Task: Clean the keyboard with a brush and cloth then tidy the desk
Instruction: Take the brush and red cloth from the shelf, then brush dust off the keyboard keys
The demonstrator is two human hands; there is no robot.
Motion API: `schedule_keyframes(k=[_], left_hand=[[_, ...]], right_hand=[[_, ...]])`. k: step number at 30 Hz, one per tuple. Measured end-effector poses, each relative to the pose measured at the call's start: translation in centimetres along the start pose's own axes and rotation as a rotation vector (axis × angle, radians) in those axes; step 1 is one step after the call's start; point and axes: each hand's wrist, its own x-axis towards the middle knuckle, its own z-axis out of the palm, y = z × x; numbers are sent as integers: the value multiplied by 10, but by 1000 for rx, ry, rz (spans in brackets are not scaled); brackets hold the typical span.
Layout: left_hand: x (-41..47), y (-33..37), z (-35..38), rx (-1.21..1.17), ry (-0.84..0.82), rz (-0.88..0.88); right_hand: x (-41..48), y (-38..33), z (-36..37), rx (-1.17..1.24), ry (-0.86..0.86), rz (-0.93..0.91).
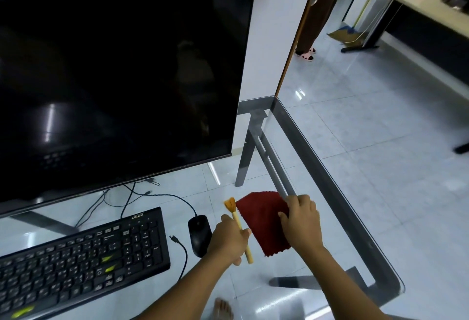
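A black Acer keyboard (83,261) with yellow-green marks on a few keys lies angled at the near left of the glass desk (317,162). To its right, the left hand (228,241) grips a small wooden-handled brush (237,220), orange bristles pointing far. Just right of it, a dark red cloth (261,218) is spread out, its right edge gripped by the right hand (300,223).

We see a dim, bluish scene. The dark monitor (114,66) mirrors faint streaks of light low on its left side. Right of the monitor, the glossy floor (380,129) carries small white glare patches. Below the monitor the keyboard (83,256) looks soft, and straight edges far right of it bow.
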Motion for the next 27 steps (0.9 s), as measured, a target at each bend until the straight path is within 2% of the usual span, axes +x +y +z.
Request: schedule_keyframes(k=[2,3,5,9,11,15,19,23,27], left_hand=[[-1,0,-11,5,11,14],[-1,-2,-19,24,29,29],[-3,-5,-38,78,97,79],[-6,-25,-81,89,216,226],[-9,-42,-105,7,262,279],[-15,-99,-154,-84,441,358],[-32,-170,-207,-98,618,347],[-55,-247,-259,-171,800,252],[-71,-309,-297,-284,904,173]], right_hand=[[-3,-17,-7,-33,138,-107],[-6,-28,-11,-5,154,-155],[-14,-50,-13,86,60,-194],[-35,-86,10,87,-284,-71],[-44,-93,25,63,-328,0],[-55,-101,33,-24,-262,6],[-56,-139,20,190,-190,-20],[-68,-219,4,389,-166,-186],[-93,-302,-1,685,-272,-188]])
